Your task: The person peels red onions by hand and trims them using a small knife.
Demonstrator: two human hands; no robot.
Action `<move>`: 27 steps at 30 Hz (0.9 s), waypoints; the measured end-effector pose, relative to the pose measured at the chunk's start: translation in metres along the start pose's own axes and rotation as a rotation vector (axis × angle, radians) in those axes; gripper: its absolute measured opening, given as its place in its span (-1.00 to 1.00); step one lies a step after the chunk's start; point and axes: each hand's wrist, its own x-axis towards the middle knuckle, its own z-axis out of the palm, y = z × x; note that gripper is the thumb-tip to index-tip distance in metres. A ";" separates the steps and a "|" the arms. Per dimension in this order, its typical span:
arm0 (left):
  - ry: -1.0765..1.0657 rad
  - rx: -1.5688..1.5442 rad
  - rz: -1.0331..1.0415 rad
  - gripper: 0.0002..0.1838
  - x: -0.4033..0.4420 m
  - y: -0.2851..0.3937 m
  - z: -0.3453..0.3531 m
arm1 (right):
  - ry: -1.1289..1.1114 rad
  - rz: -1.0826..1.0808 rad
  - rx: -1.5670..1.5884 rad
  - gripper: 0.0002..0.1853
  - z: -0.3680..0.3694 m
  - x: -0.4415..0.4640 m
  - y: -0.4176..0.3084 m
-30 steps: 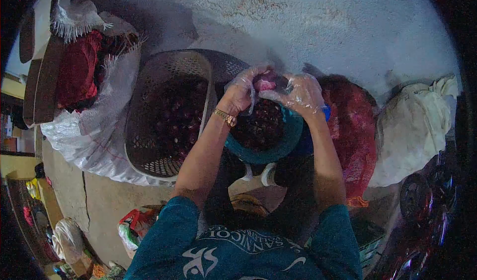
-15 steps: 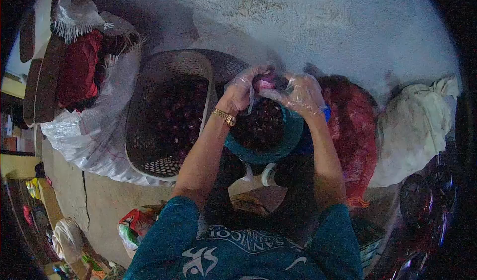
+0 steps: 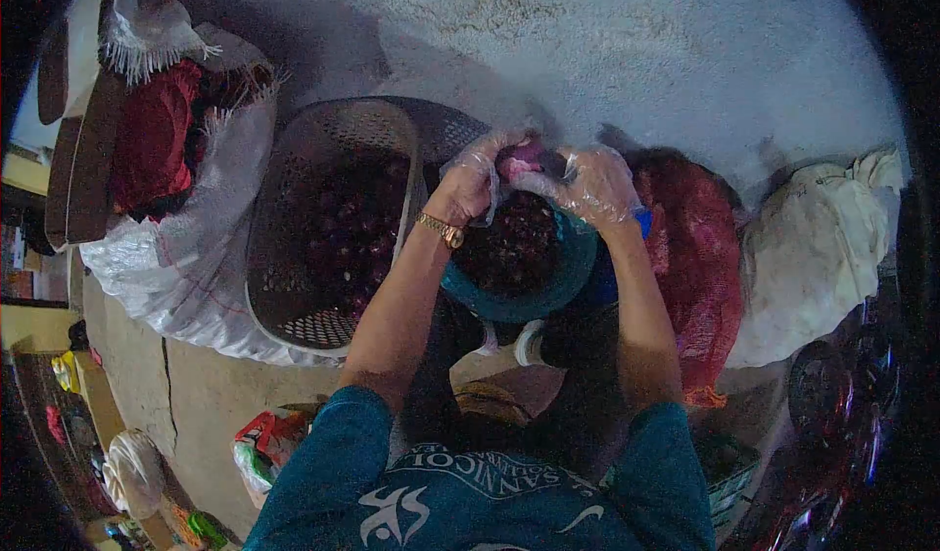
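Observation:
Above a teal basin (image 3: pixel 490 308), both of my hands are raised close together in clear plastic gloves. My left hand (image 3: pixel 470 181), with a gold watch on its wrist, is closed round a red onion (image 3: pixel 521 162) whose side shows pink and purple. On the other side of the onion, my right hand (image 3: pixel 595 184) is closed, its thumb reaching toward the onion. What it grips is mostly hidden; a dark shape shows near its fingers and a blue bit (image 3: pixel 643 222) at its heel. Dark reddish pieces (image 3: pixel 514 248) lie in the basin.
Left of the basin stands a grey perforated basket (image 3: pixel 257 287) of dark red onions (image 3: pixel 357 228). A white woven sack (image 3: pixel 147 267) is beyond it. To the right are a red mesh sack (image 3: pixel 690 267) and a pale sack (image 3: pixel 813 252). A rough wall (image 3: pixel 627 52) rises behind.
The hands stay almost in place over the basin. The onion has turned slightly between them, showing more of its pink side.

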 end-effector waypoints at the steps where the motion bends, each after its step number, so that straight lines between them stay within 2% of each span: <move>1: 0.000 0.012 0.011 -0.69 -0.001 0.001 0.002 | 0.000 0.000 0.000 -0.31 -0.002 0.002 0.000; 3: -0.001 0.024 0.021 -0.68 -0.002 0.002 0.004 | -0.320 0.143 0.017 -0.26 -0.007 0.007 0.000; 6: 0.040 0.088 0.040 -0.68 -0.003 0.002 0.004 | -0.340 0.143 0.107 -0.27 -0.008 0.008 -0.001; 10: 0.008 0.069 0.053 -0.67 0.000 -0.001 -0.001 | -0.317 0.134 0.050 -0.29 -0.003 0.004 0.000; 12: 0.005 0.057 0.056 -0.68 0.002 -0.001 -0.002 | -0.174 0.046 0.084 -0.29 -0.004 0.002 -0.001; 13: 0.010 0.066 0.035 -0.68 0.001 0.001 -0.001 | -0.174 0.046 0.084 -0.29 -0.013 0.007 -0.009; 15: 0.013 0.077 0.012 -0.68 -0.002 0.004 0.002 | -0.506 0.150 0.015 -0.25 -0.031 0.015 -0.020; 19: 0.049 0.010 0.003 -0.70 -0.004 0.005 0.003 | -0.449 0.068 0.023 -0.21 -0.024 0.011 -0.018; 21: 0.086 -0.019 -0.015 -0.71 -0.001 0.005 0.001 | -0.253 0.094 0.069 -0.28 -0.019 0.006 -0.017; 22: 0.058 0.002 0.019 -0.71 0.000 0.004 -0.001 | -0.252 0.094 0.069 -0.28 -0.014 0.003 -0.014; 24: 0.031 0.022 0.051 -0.71 0.000 0.004 0.000 | 0.135 -0.038 -0.002 -0.31 -0.005 -0.002 -0.006; 25: 0.041 0.044 0.027 -0.71 -0.002 0.005 0.003 | 0.135 -0.037 -0.002 -0.31 -0.004 -0.002 -0.004; 27: 0.051 0.064 0.004 -0.71 -0.003 0.006 0.005 | -0.002 0.042 -0.002 -0.30 -0.003 -0.001 0.000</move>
